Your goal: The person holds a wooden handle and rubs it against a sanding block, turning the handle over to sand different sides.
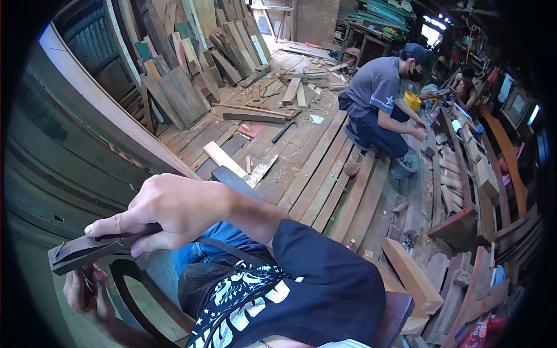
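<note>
My right hand (165, 211) reaches in from the right and grips a dark wooden piece (78, 253), its index finger stretched along the top edge and its thumb low on the near side. Thin nails (60, 249) stick out near the end of the wood. Just below that end, my left hand (87, 296) is closed with its fingers pointing up, around something narrow and dark that I cannot make out. A dark curved wooden part (125, 290) stands beside my left forearm.
A wood-panelled surface (64, 180) runs along the left. Boards (183, 95) lean behind it, and offcuts and a hammer (284, 132) lie on the plank floor. A co-worker (383, 104) crouches at right, near stacked timber (412, 278); another person (464, 87) sits farther back.
</note>
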`<state>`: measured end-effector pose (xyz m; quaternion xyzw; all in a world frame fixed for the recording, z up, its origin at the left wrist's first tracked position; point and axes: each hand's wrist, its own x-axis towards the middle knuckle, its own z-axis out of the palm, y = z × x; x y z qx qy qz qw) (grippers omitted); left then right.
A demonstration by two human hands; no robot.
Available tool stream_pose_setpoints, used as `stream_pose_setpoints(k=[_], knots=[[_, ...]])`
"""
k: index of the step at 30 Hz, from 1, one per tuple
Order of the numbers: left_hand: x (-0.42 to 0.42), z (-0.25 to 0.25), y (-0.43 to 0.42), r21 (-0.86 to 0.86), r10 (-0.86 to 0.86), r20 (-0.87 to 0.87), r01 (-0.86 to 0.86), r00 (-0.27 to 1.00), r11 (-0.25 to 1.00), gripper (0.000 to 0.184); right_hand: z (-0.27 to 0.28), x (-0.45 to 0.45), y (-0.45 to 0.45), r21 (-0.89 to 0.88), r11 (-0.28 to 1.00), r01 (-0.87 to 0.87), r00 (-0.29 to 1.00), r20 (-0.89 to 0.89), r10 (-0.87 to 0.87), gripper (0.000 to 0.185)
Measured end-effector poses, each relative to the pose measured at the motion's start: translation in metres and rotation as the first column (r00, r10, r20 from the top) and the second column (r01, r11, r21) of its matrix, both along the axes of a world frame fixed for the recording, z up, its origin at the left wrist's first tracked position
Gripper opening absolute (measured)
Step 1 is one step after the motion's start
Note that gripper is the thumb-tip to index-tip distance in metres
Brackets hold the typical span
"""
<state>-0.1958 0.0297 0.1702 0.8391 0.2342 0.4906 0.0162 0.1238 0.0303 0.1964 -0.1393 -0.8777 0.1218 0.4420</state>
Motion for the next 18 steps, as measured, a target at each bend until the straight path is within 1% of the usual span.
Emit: stream_pose_setpoints(k=[1,3,5,7,9,11,12,13,15,18], knots=[[0.001,0.002,-0.001,-0.077,-0.04,0.04,0.043,0.998,0.996,0.05,-0.002,-0.003,0.002,0.005,1.0,-0.005,1.0,0.002,0.005,0.072],[-0.002,0.003,0.0,-0.086,-0.032,0.039,0.035,0.999,0.996,0.049,-0.005,-0.006,0.004,0.045,0.999,-0.005,0.998,-0.062,0.008,0.072],[-0.004,0.004,0.002,-0.101,-0.034,0.033,0.037,0.999,0.994,0.049,-0.006,-0.003,0.001,0.03,1.0,-0.004,0.999,-0.039,0.005,0.072],[0.0,0.009,0.0,-0.013,-0.004,-0.12,0.003,0.993,1.0,0.049,-0.006,0.002,-0.001,0.012,1.0,0.003,1.0,-0.015,-0.003,0.072],[0.006,0.009,-0.002,-0.013,-0.045,-0.115,0.044,0.992,0.999,0.049,-0.007,0.005,-0.005,-0.094,0.996,-0.004,1.0,-0.021,0.002,0.064],[0.011,0.009,-0.001,0.019,-0.056,-0.097,0.059,0.994,0.998,0.043,-0.012,0.002,-0.005,-0.073,0.997,-0.01,0.999,-0.046,0.006,0.067],[0.007,0.006,0.0,-0.027,-0.002,-0.091,0.0,0.996,1.0,0.043,-0.014,0.0,-0.006,-0.047,0.999,-0.022,0.998,-0.063,0.019,0.071],[0.003,0.004,0.0,-0.032,-0.016,-0.101,0.013,0.995,0.999,0.043,-0.014,-0.001,-0.007,-0.051,0.999,-0.009,0.997,-0.074,0.006,0.071],[-0.003,0.002,0.003,-0.1,0.007,-0.058,-0.013,0.998,0.995,0.043,-0.013,-0.003,-0.009,-0.122,0.993,-0.002,0.998,-0.07,-0.007,0.066],[-0.006,0.002,0.006,-0.104,-0.006,-0.087,-0.003,0.996,0.995,0.043,-0.015,-0.004,-0.006,-0.116,0.993,0.001,0.996,-0.083,-0.011,0.064]])
